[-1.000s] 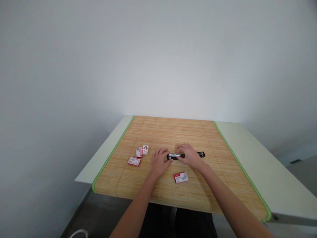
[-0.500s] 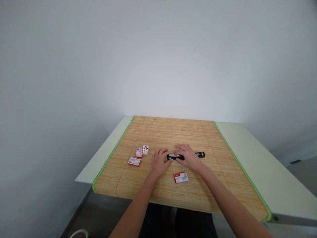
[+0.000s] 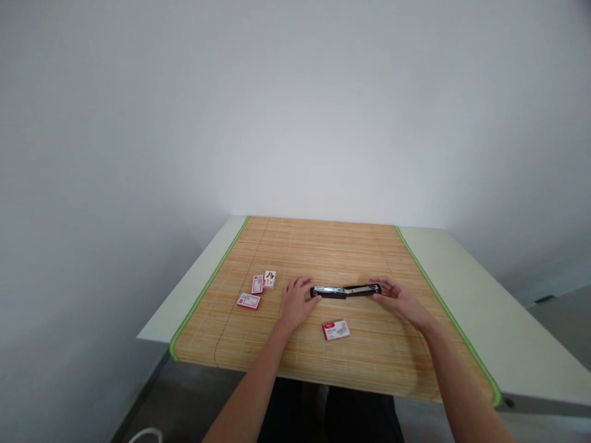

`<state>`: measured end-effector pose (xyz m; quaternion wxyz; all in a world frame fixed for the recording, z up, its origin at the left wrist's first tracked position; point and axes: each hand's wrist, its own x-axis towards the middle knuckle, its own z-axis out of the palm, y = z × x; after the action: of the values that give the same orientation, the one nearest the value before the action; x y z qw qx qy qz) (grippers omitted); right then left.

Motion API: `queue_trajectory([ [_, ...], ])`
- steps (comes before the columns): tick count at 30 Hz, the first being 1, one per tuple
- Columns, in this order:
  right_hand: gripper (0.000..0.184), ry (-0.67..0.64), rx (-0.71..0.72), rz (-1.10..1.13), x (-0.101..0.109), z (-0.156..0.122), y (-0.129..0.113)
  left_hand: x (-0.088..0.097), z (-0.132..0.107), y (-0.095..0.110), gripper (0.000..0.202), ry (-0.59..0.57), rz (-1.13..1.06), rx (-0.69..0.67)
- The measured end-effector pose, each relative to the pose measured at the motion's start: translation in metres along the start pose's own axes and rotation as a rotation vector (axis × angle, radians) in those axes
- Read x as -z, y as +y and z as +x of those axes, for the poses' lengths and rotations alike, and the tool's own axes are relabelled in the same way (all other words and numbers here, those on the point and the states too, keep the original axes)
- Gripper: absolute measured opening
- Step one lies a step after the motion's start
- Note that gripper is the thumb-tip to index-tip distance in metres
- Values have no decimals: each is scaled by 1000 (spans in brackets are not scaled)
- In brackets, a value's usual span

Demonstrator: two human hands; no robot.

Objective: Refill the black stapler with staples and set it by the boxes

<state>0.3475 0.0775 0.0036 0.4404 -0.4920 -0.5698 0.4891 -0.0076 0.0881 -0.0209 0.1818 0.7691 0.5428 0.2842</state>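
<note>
The black stapler (image 3: 330, 295) lies between your two hands, opened out lengthwise on the bamboo mat (image 3: 318, 246), its metal channel showing in the left half. Your left hand (image 3: 293, 306) grips its left end, thumb on the near side, fingers on the far side. Your right hand (image 3: 402, 303) has the right end between thumb and fingers — the middle stretch is uncovered. Nearer you, just below the stapler, sits a red-and-white staple box (image 3: 336, 330) — well apart from the three small boxes (image 3: 249, 301) left of your left hand.
</note>
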Motion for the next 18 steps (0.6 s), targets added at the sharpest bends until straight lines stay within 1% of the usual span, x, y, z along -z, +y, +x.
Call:
queue_trajectory([
  [2,53,47,19,50,-12,-1,8,0,0,0,34,-5,2,-4],
  [4,56,89,38,89,-22,2,11,0,0,0,35,-8,4,-5],
  [6,60,90,61,108,-30,7,9,0,0,-1,35,-3,7,-12],
  [7,59,77,76,104,-33,10,6,-1,0,-1,35,0,9,-17],
  [9,52,44,112,69,-39,17,-3,-2,0,-2,35,10,13,-26],
  [11,44,14,143,4,-48,23,-13,-3,0,-3,34,16,17,-28],
  [13,42,-14,165,-82,-63,31,-23,-4,1,-4,34,17,18,-27],
  [16,38,-75,220,-282,-92,44,-33,-4,1,-4,37,10,22,-23],
  [18,31,-166,266,-434,-113,53,-36,-4,1,-4,39,2,24,-20],
])
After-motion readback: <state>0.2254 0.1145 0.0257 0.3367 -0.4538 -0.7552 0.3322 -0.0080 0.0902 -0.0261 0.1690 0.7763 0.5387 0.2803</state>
